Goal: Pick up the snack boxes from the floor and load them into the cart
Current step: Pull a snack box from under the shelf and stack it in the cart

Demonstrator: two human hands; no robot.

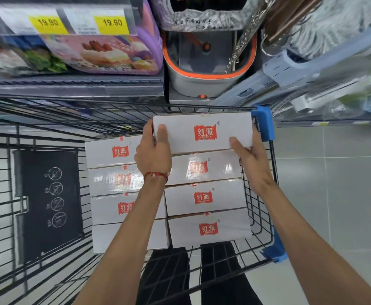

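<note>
My box (202, 133) is white with a red logo, like the stacked boxes (204, 197) below it. The cart (48, 194) is black wire with blue corner bumpers (264, 123), and the bracelet (156, 175) on my left wrist is red. The price tags (112, 24) are yellow; the bucket (193, 82) is grey, rimmed orange.

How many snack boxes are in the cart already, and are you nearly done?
Seven white snack boxes already lie in the cart, in two rows. An eighth box is in hand: the left hand and right hand hold its ends at the right row's far end. No boxes show on the floor tiles in view, so it may be the last.
</note>
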